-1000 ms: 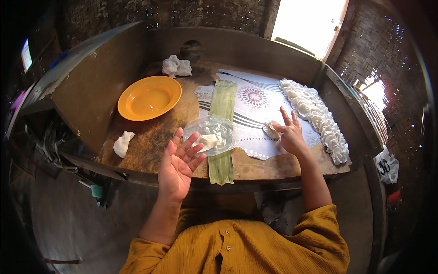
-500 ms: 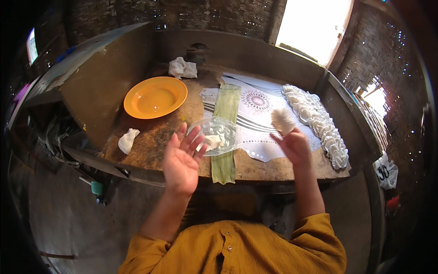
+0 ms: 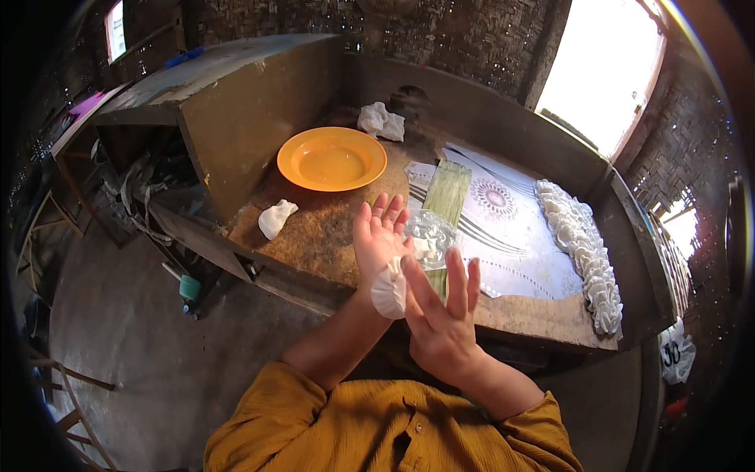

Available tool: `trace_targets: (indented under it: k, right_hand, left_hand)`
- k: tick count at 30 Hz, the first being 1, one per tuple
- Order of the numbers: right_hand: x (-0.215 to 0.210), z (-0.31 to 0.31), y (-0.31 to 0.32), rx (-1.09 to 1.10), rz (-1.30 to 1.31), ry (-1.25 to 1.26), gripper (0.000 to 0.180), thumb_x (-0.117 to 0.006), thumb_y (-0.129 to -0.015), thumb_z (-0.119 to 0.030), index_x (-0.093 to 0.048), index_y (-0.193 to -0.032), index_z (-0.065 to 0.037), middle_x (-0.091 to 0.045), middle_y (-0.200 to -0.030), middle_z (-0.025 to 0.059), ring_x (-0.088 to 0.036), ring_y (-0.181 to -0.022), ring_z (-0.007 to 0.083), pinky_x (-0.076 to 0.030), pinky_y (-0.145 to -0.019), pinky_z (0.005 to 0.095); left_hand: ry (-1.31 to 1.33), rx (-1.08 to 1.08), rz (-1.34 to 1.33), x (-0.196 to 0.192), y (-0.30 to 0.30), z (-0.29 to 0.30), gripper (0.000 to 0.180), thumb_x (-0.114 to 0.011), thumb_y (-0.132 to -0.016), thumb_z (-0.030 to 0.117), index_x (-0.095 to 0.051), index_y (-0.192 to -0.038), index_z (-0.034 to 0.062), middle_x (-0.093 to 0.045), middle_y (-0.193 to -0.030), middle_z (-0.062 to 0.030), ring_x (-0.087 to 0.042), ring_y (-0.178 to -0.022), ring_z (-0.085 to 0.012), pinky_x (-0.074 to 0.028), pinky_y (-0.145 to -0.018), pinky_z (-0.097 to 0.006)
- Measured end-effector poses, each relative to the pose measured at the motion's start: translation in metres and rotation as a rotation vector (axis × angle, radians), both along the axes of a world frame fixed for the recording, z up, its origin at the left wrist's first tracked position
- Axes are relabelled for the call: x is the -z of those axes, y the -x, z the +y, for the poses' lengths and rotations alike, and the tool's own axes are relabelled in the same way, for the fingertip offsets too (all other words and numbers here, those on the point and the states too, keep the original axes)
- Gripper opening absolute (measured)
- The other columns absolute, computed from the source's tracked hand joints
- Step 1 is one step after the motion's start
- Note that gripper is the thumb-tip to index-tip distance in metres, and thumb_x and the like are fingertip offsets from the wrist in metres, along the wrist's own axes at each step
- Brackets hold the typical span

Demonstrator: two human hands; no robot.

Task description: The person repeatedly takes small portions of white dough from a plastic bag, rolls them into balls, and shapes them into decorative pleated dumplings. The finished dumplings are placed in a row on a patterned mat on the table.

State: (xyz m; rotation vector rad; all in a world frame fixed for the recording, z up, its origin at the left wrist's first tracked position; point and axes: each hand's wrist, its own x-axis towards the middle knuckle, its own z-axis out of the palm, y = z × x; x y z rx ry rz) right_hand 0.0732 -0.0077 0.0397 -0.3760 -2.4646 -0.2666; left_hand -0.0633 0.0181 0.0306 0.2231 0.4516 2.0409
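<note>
Left hand (image 3: 384,242): spread | right hand (image 3: 444,337): at frilly white round (image 3: 388,291), can't tell if pinching | hands partly hide clear plastic (image 3: 435,229) | orange plate (image 3: 332,164) beyond

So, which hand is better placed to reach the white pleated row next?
Probably the right hand: it is nearer the white pleated row, while the left hand is farther left.

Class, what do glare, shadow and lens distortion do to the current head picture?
Head view: the opening at upper right burns out to white; head view: the floor looks much dimmer than the patterned white cloth; head view: the fisheye leaves the corners black.
</note>
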Motion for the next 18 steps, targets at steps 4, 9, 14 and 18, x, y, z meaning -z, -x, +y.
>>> trace_targets:
  k: [4, 9, 14, 18]
  right_hand:
    - [-0.015, 0.022, -0.006, -0.25, 0.065, 0.612, 0.053, -0.047, -0.065, 0.008, -0.063, -0.112, -0.01, -0.022, -0.148, 0.0246, -0.006, -0.137, 0.0504, -0.014, -0.11, 0.0556]
    - [-0.012, 0.009, -0.014, -0.065, 0.075, 0.28, 0.045, -0.053, -0.067, 0.004, -0.065, -0.108, -0.012, -0.027, -0.147, 0.0194, -0.017, -0.136, 0.0479, -0.013, -0.109, 0.057]
    - [-0.005, 0.001, -0.008, 0.043, -0.041, -0.249, 0.04, -0.058, -0.069, -0.002, -0.062, -0.108, -0.012, -0.035, -0.144, 0.0128, -0.025, -0.134, 0.0435, -0.011, -0.107, 0.0603]
    - [-0.013, 0.013, -0.01, -0.269, 0.264, 0.719, 0.042, -0.056, -0.07, 0.0, -0.062, -0.11, -0.01, -0.036, -0.143, 0.0139, -0.025, -0.136, 0.0374, -0.011, -0.108, 0.0595]
  left_hand:
    - [-0.172, 0.193, -0.231, 0.006, 0.001, 0.003, 0.057, -0.044, -0.09, 0.049, -0.033, -0.132, 0.013, -0.033, -0.139, -0.0075, -0.028, -0.132, -0.0237, -0.02, -0.109, -0.049]
    - [-0.236, 0.158, -0.169, 0.008, -0.002, 0.005, 0.059, -0.044, -0.089, 0.049, -0.031, -0.135, 0.0141, -0.029, -0.143, -0.0078, -0.026, -0.134, -0.0235, -0.013, -0.111, -0.05]
    - [-0.213, 0.045, -0.096, 0.006, -0.005, 0.006, 0.065, -0.04, -0.088, 0.051, -0.027, -0.14, 0.0129, -0.031, -0.142, -0.0088, -0.024, -0.135, -0.0222, 0.002, -0.111, -0.049]
    - [-0.26, 0.088, -0.178, 0.005, -0.006, 0.008, 0.065, -0.04, -0.088, 0.052, -0.028, -0.139, 0.013, -0.027, -0.146, -0.0082, -0.024, -0.136, -0.0225, 0.003, -0.111, -0.049]
